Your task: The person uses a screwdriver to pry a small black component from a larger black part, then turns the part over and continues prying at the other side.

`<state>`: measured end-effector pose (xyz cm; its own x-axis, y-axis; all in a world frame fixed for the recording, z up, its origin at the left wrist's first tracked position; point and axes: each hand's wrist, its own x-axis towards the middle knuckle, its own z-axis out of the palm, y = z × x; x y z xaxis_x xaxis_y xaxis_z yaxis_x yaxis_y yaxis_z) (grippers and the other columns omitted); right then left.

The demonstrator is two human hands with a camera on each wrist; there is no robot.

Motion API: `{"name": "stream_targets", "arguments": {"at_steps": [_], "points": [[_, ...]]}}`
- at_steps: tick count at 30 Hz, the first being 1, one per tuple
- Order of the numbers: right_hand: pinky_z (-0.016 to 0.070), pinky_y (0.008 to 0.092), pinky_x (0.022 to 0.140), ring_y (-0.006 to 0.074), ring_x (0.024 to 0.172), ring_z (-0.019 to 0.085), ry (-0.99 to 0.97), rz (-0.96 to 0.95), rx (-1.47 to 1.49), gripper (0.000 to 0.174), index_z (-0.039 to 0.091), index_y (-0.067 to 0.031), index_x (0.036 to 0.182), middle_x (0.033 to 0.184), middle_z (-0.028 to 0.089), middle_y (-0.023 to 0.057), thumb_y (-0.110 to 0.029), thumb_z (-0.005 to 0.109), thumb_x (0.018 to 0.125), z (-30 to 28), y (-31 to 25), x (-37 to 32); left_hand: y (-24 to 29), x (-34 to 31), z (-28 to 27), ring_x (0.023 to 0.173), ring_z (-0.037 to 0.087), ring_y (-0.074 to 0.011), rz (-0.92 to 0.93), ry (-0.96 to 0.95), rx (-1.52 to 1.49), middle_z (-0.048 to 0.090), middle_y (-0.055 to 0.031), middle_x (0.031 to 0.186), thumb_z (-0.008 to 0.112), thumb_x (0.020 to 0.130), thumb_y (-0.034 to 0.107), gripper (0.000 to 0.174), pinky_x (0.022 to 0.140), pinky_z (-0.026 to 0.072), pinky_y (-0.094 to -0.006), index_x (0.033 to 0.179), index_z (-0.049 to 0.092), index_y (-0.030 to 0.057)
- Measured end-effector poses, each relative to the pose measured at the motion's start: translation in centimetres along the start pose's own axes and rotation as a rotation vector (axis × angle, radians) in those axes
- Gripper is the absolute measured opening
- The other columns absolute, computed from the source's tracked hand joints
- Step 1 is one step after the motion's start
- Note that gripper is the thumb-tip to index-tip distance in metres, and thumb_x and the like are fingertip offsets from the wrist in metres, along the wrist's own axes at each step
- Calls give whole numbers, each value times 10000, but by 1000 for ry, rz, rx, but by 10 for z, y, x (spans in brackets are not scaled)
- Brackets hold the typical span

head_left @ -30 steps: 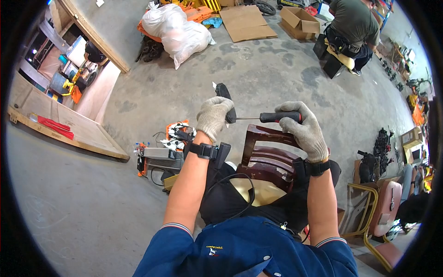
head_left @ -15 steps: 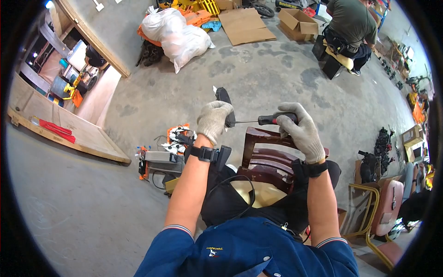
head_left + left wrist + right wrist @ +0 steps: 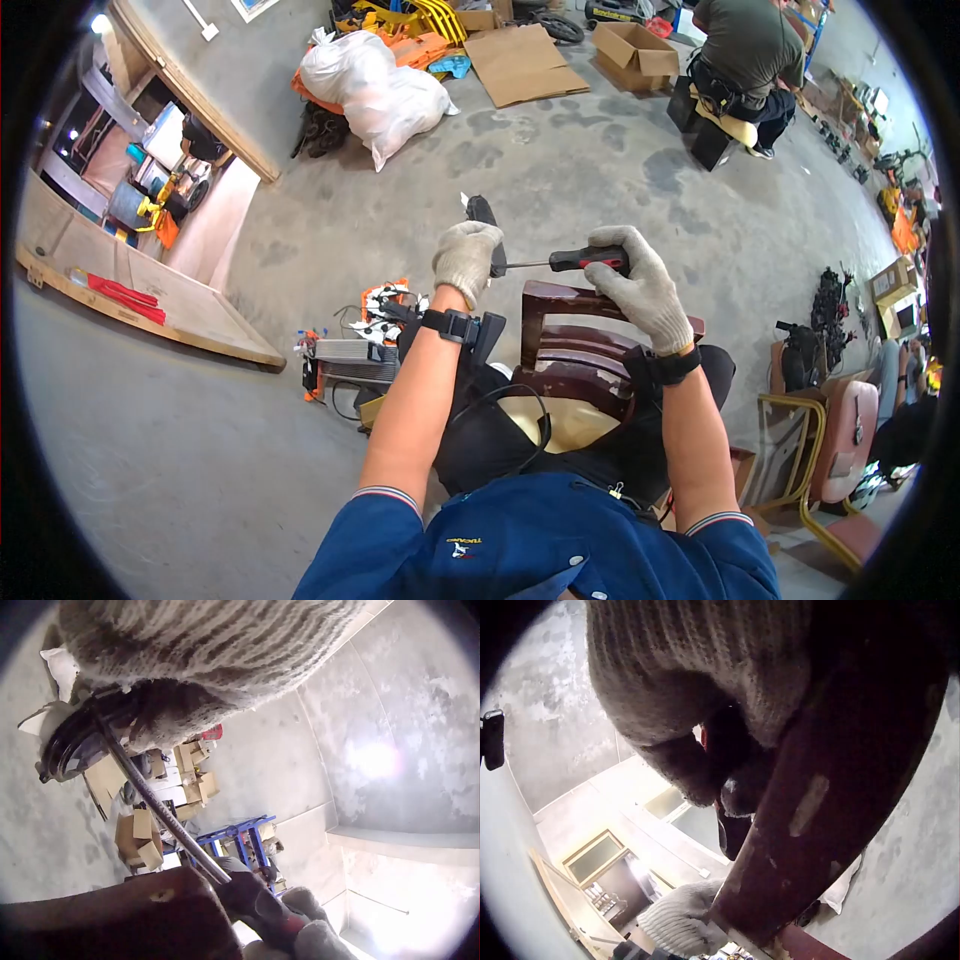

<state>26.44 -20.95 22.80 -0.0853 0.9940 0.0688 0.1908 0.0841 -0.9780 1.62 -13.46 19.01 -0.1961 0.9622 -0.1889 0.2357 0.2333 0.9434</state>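
Observation:
In the head view my gloved left hand (image 3: 466,262) grips a dark elongated part (image 3: 484,222) whose upper end sticks out beyond the fingers, with a small white piece at its tip. My gloved right hand (image 3: 645,288) holds the black and red handle of a screwdriver (image 3: 590,260). Its metal shaft points left and meets the dark part beside my left hand. The left wrist view shows the shaft (image 3: 161,810) running to the part's dark curved body (image 3: 71,746). Exactly where the tip sits on the part is unclear.
A wooden chair back (image 3: 575,345) stands just below my hands. White bags (image 3: 385,95), flattened cardboard (image 3: 525,65) and an open box (image 3: 635,55) lie ahead. A seated person (image 3: 750,50) is at upper right. Equipment (image 3: 350,355) sits at left, a pink chair (image 3: 845,440) at right.
My right hand and the screwdriver have shifted slightly left and down, and the right fingers have changed their hold on the handle. The left hand keeps its grip. The head view has shifted a little.

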Motion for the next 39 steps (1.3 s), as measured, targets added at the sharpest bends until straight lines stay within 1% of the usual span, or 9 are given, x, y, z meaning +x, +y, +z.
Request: {"name": "stream_targets", "arguments": {"at_steps": [10,12,16,18,22,24,28,30,39], "points": [[558,345,841,263,937,691,-45,-428,-241,323,649,-39,1167,1064,663,121,-13,738,857,9,-3,0,-29,29,-8,633,688,-222,132,-136,271,735,-134,788,683,836,272,270,596,538,-374,906,791,34],[562,360,837,301,941,694,-65,-498,-290,331,651,-43,1167,1071,659,134,-12,737,849,11,-11,2,-53,50,-14,576,668,-226,632,-224,603,732,-122,773,671,846,274,269,544,527,-367,900,790,38],[569,397,836,363,955,686,-161,-539,-340,310,656,-67,1150,1078,652,145,-49,746,854,15,-29,5,-51,46,-18,537,650,-225,611,-250,540,728,-120,780,672,851,286,275,516,515,-361,910,790,45],[570,408,837,375,962,686,-197,-540,-350,305,654,-75,1148,1079,650,147,-68,750,859,18,-36,5,-32,34,-18,887,726,-343,418,-249,745,747,-182,943,641,849,326,282,796,577,-445,934,766,88],[566,442,835,386,992,691,-120,-457,-559,355,614,-94,1209,1083,643,163,-118,750,882,27,-46,2,-37,34,-17,867,726,-340,237,-204,487,748,-184,942,605,891,339,317,769,565,-459,961,774,80],[564,452,834,387,1002,692,-74,-384,-623,383,593,-94,1242,1088,641,167,-137,747,894,29,-46,2,-46,38,-21,836,723,-344,562,-230,660,748,-191,953,586,916,336,338,746,555,-460,974,777,64],[562,458,848,392,983,703,-86,-442,-537,456,536,-75,1310,1068,656,175,-185,740,917,24,-36,7,-41,33,-20,778,719,-327,542,-203,653,753,-191,911,615,891,315,328,724,551,-441,955,778,38],[563,456,855,393,981,708,-116,-446,-547,481,522,-61,1326,1088,662,181,-193,739,917,24,-32,7,-15,14,-15,729,706,-299,8,-143,130,745,-179,840,647,862,293,329,696,545,-429,968,776,10],[560,466,880,433,1018,692,43,-380,-474,481,510,-27,1332,1218,635,219,-125,709,905,23,-11,2,-16,29,0,727,697,-224,60,-112,56,743,-111,807,705,851,287,307,664,544,-378,942,778,3]]}}
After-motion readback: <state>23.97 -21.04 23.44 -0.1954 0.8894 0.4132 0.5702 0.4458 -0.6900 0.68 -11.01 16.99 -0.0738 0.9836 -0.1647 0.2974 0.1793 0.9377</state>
